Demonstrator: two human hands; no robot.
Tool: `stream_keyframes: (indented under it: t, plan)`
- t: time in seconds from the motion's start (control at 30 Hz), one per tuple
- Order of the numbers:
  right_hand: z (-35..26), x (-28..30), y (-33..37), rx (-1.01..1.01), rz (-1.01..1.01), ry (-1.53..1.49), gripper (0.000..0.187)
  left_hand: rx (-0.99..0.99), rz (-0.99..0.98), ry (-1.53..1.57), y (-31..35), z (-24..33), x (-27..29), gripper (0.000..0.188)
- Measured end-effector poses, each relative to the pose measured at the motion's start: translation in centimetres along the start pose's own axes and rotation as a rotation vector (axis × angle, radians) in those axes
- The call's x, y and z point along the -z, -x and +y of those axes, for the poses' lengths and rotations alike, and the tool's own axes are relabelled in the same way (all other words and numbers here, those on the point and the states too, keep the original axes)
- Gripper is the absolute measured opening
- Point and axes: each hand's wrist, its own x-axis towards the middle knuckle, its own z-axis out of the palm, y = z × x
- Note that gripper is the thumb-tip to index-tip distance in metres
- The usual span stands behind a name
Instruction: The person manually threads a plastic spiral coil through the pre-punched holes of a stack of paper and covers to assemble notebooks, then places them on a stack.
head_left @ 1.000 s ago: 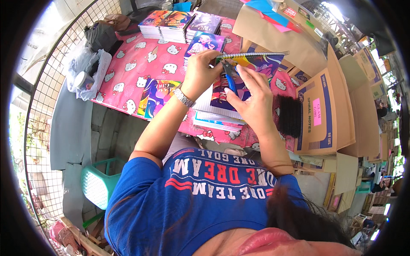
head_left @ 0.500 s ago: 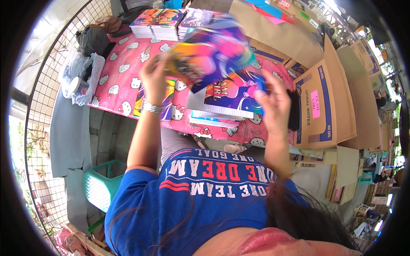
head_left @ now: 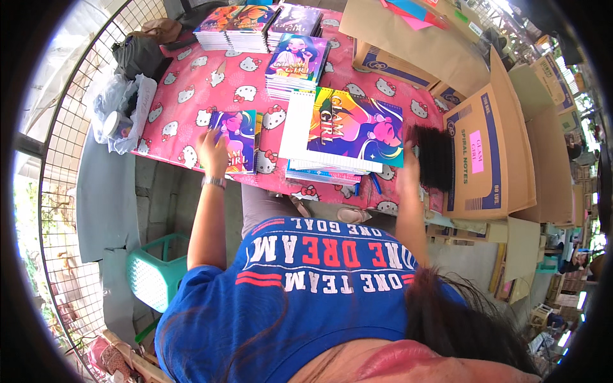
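Observation:
My left hand point(head_left: 212, 153) has its fingers closed on the left edge of a spiral notebook point(head_left: 237, 143) with a purple cartoon-girl cover. That notebook lies over another with a yellow edge on the pink table cover. To its right is a stack of loose printed cover sheets point(head_left: 354, 127) on white lined paper, with more paper below. My right hand point(head_left: 410, 169) hovers at the stack's right edge, blurred, its fingers partly smeared. Just beyond it sits a bundle of black binding coils point(head_left: 435, 159). A blue pen point(head_left: 375, 184) lies near the table's front edge.
Piles of finished notebooks point(head_left: 297, 60) stand at the back. An open cardboard box point(head_left: 485, 153) is on the right, with brown cardboard point(head_left: 408, 38) behind. A plastic bag with a cup point(head_left: 121, 121) hangs at the left edge. A green plastic stool point(head_left: 156, 268) stands lower left.
The notebook swinging in my left hand has come down onto the left pile. My left hand has lowered with it. My right hand has shifted slightly down beside the sheets.

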Motion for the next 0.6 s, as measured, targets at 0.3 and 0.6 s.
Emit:
stream_keyframes:
  t: [0.3,0.6]
  plan:
    - [-10.5,-5.0,2.5,0.07,-0.104,0.635,0.036,-0.616,-0.283,0.015,5.9,20.8,1.8,0.058]
    - [-16.6,-6.4,4.9,0.527,-0.179,0.105,0.017,-0.326,-0.562,0.979,-0.2,23.7,3.8,0.07]
